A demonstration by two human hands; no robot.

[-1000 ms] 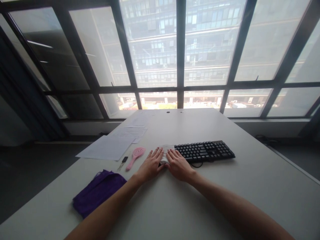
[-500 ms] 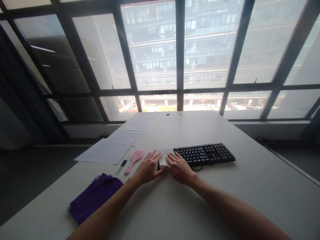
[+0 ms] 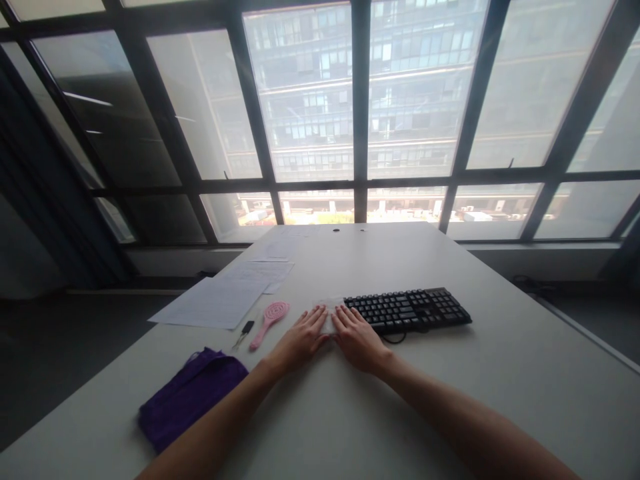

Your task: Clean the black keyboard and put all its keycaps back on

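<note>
A thin white tissue or cloth lies over the left end of a black keyboard. My left hand rests on the white piece's left side, with its fingers stretched out flat. On its right side lies my right hand, fingers also extended and spread a little. Both thumbs come close together at the near edge. Whether the white piece is tissue or cloth, I cannot tell. The keyboard's left end is hidden beneath it and my hands.
Left of my hands lie a pink hairbrush and a small black-ended tool. A folded purple cloth is near my left forearm. Paper sheets lie along the table's left edge. Windows rise behind the white table.
My left hand has shifted slightly right, closer to my right hand. The white piece now looks flatter, and the dark corner at its left is covered.
</note>
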